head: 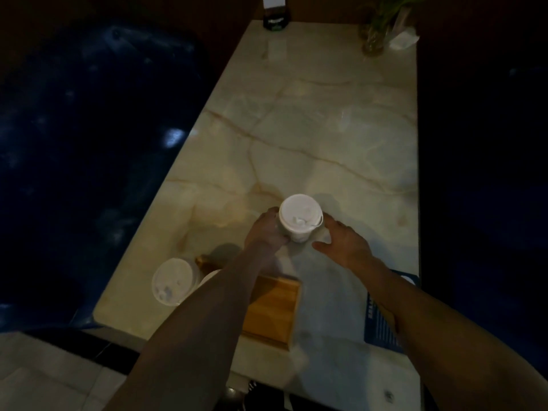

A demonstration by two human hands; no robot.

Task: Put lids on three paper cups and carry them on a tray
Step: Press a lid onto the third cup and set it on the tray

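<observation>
A white paper cup with a white lid (300, 216) stands on the marble table (311, 129). My left hand (267, 229) grips its side from the left. My right hand (345, 243) hovers just right of the cup, fingers spread and relaxed, holding nothing. A wooden tray (274, 310) lies at the table's near edge, partly under my left forearm. On its left end stands a second lidded cup (173, 281). The white rim of a third cup (209, 277) shows beside it, mostly hidden by my arm.
A blue printed card (382, 321) lies at the near right edge under my right forearm. At the far end stand a dark sign holder (275, 16) and a glass vase with green stems (375, 34). A dark blue seat (89, 129) runs along the left side.
</observation>
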